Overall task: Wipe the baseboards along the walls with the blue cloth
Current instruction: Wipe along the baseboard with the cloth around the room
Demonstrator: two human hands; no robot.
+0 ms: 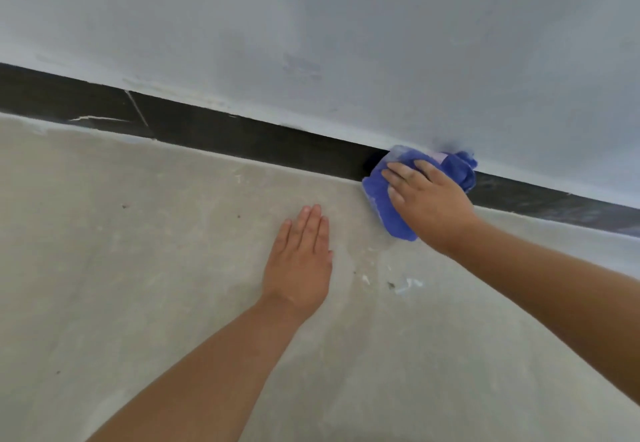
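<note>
A dark baseboard (214,132) runs along the foot of a pale grey wall, slanting down to the right. My right hand (427,199) presses a bunched blue cloth (381,199) flat against the baseboard, fingers straight and spread over it. The cloth covers the strip's full height there and spills onto the floor. My left hand (299,256) lies flat on the floor to the left of the cloth, fingers straight and together, holding nothing.
The floor (138,268) is bare beige concrete with small paint flecks and specks (398,284) near my right forearm. White smears and a seam mark the baseboard at the left (136,112). The wall (311,26) fills the upper half.
</note>
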